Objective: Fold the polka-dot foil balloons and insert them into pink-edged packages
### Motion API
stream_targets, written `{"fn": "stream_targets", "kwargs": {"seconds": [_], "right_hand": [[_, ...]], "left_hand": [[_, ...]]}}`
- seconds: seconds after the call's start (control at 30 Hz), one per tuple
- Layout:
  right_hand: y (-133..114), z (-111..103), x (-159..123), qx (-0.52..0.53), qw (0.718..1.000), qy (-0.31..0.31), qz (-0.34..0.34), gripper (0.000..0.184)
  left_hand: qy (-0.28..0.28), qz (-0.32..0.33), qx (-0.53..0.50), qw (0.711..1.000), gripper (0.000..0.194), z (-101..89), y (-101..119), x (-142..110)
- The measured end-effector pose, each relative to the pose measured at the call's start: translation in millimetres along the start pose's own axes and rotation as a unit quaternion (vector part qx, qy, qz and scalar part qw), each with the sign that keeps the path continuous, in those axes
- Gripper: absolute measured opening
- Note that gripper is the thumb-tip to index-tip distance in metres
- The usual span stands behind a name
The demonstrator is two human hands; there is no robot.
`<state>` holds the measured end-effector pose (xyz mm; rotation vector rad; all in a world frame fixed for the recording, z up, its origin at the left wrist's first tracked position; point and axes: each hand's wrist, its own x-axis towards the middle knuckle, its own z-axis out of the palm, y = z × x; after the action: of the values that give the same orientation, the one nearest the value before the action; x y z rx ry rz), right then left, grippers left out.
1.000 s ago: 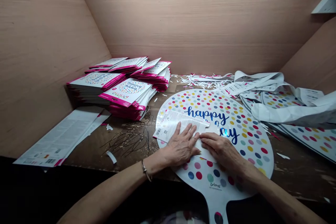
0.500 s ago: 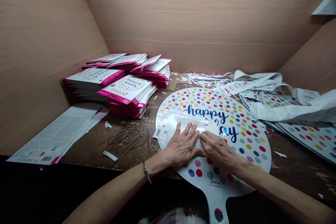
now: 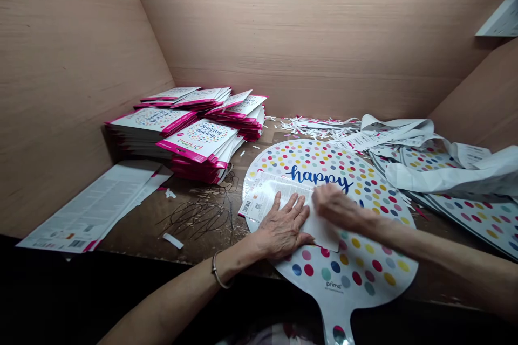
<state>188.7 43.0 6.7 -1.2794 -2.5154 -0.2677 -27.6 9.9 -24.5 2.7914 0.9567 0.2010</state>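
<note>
Palms down, our left hand (image 3: 283, 229) spreads flat on the paper label (image 3: 279, 197) atop the polka-dot foil balloon (image 3: 356, 269), lower centre; our right hand (image 3: 338, 207), fingers together, sits on the label's edge, grip unclear.

The round foil balloon (image 3: 364, 275) has a white face with polka dots in red, blue, yellow, green, grey and pink, and dark blue script lettering (image 3: 319, 175). The paper sheet (image 3: 279, 194) on it is white with black print. The left packets (image 3: 198, 140) are white, edged magenta. The far wall panel (image 3: 307, 38) is pale pinkish tan, finely grained; the bench (image 3: 194, 253) is dark brown, flecked white.
</note>
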Motion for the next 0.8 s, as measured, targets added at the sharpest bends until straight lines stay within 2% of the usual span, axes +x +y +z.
{"fn": "stream_targets", "kwargs": {"seconds": [0.1,0.17,0.2,0.27,0.33,0.4,0.47,0.53,0.6,0.7,0.8], "right_hand": [[66.7,-21.6,12.9,-0.051,0.990,0.050,0.121,0.047],[85.8,-31.0,4.5,-0.041,0.987,0.048,0.148,0.041],[83.0,-31.5,-4.4,0.000,0.990,0.021,0.137,0.038],[55.1,-24.5,-27.3,0.107,0.990,-0.053,0.071,0.037],[11.4,-12.8,-50.7,0.142,0.985,-0.097,-0.006,0.036],[-30.0,-4.0,-68.9,0.089,0.992,-0.080,-0.031,0.040],[-58.7,-1.5,-80.0,0.036,0.998,-0.049,-0.026,0.046],[-74.3,-3.9,-84.7,0.024,0.999,-0.027,-0.025,0.048],[-82.3,-7.4,-85.6,0.033,0.999,-0.019,-0.026,0.047],[-88.8,-9.2,-84.1,0.065,0.997,-0.028,-0.025,0.043],[-92.1,-7.6,-82.4,0.097,0.994,-0.022,-0.055,0.041]], "left_hand": [[-0.037,0.055,-0.053,0.996,0.062,-10.5,-15.4,1.3],[-0.076,0.105,-0.102,0.986,0.050,-20.9,-30.3,6.1],[-0.091,0.128,-0.123,0.980,0.041,-26.4,-37.5,9.6],[-0.102,0.170,-0.151,0.969,0.028,-36.8,-48.5,16.7],[-0.084,0.197,-0.145,0.966,0.025,-44.6,-51.8,19.3],[-0.045,0.198,-0.113,0.973,0.029,-48.9,-45.7,11.5],[0.004,0.167,-0.083,0.983,0.047,-48.8,-31.3,-8.6],[0.039,0.128,-0.072,0.988,0.065,-43.9,-12.3,-37.0],[0.062,0.094,-0.058,0.992,0.067,-35.2,6.1,-65.1],[0.090,0.057,-0.021,0.994,0.050,-20.0,23.6,-91.6],[0.109,0.041,-0.006,0.993,0.031,-10.6,27.1,-97.8]]}}
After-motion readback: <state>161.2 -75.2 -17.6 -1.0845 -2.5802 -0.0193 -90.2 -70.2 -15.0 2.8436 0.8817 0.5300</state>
